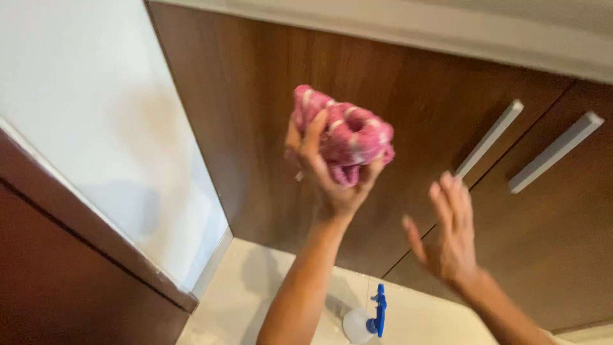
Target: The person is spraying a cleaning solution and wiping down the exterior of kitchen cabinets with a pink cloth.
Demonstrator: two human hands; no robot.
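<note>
My left hand (pixel 329 172) is raised in front of the brown cabinet and grips a bunched pink cloth with white stripes (pixel 348 134). My right hand (pixel 450 236) hovers lower and to the right, fingers spread, holding nothing. It is close to the cabinet doors and a little apart from the cloth.
Brown wooden cabinet doors (pixel 408 102) carry two long silver handles (pixel 488 139) (pixel 555 152). A white wall (pixel 96 115) stands at the left above a dark wooden ledge (pixel 96 230). On the pale floor (pixel 255 287) below stands a spray bottle with a blue nozzle (pixel 377 313).
</note>
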